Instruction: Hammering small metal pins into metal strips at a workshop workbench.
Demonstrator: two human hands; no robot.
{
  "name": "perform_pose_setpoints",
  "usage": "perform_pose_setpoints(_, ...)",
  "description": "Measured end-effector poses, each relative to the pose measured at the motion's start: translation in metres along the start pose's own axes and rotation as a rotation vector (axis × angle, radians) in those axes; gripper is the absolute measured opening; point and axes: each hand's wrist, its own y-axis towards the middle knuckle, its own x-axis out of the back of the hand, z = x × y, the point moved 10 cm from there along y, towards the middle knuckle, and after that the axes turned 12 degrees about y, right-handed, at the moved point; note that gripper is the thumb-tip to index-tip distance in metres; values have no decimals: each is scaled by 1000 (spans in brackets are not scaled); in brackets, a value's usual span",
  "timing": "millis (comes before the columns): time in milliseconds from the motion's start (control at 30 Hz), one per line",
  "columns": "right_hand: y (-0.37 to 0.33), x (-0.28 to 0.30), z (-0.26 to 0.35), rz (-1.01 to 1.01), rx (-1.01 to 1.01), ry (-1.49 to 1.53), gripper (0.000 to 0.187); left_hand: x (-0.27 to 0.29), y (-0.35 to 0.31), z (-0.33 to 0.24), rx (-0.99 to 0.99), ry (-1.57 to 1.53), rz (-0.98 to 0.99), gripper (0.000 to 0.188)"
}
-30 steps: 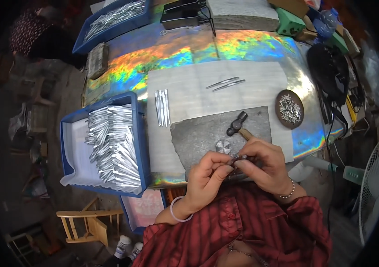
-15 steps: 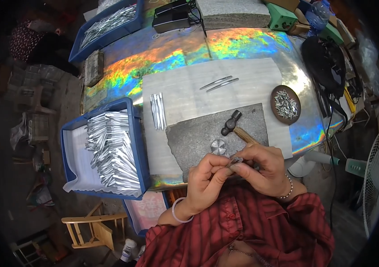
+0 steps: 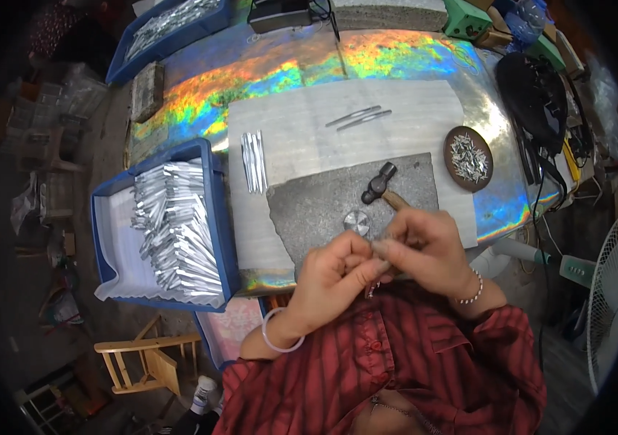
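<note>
My left hand [image 3: 332,281] and my right hand [image 3: 425,252] meet in front of my chest, thumbs and fingers pinched together. Whatever small thing they hold is hidden by the fingertips. Just beyond them lies a grey stone slab [image 3: 309,206], with a round shiny metal disc [image 3: 356,222] on it. A ball-peen hammer [image 3: 379,183] rests on the slab, its wooden handle running under my right hand. Two slim metal tweezers [image 3: 360,118] lie farther off on a white sheet [image 3: 287,116]. Several more tweezer-like metal pieces [image 3: 254,163] are lined up left of the slab.
At the left, a blue tray [image 3: 223,217] holds stacked metal tweezer-like pieces [image 3: 178,232]; another blue tray [image 3: 117,69] stands far left. A brown bowl [image 3: 476,186] of small metal pins [image 3: 470,158] sits right. A fan [image 3: 610,304] and wooden chair [image 3: 146,348] stand beside the table.
The view has shifted, so the table things sit slightly higher in the picture. My hands stay together; the small grey metal bit between my fingertips earlier is now out of sight.
</note>
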Motion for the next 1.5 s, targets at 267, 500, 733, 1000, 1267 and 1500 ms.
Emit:
perform_pose_setpoints(267, 29, 16, -39, -64, -308, 228, 22, -5, 21, 7, 271, -301, 101, 13)
perform_pose_setpoints(500, 34, 24, -56, -56, -325, 344, 21, -8, 28, 13, 363, -394, 109, 12)
perform_pose_setpoints(733, 25, 28, -55, -98, -295, 390, 21, -17, 28, 11, 391, -392, 163, 12)
perform_pose_setpoints(1000, 7, 29, -40, -159, -265, 363, 18, -30, 18, 2, 364, -420, 179, 13)
perform_pose_setpoints(1267, 4, 31, -47, -181, -238, 385, 18, -33, 17, 3, 390, -434, 209, 15)
perform_pose_setpoints(1500, -2, 30, -42, -220, -227, 405, 18, -34, 18, 7, 398, -440, 236, 13)
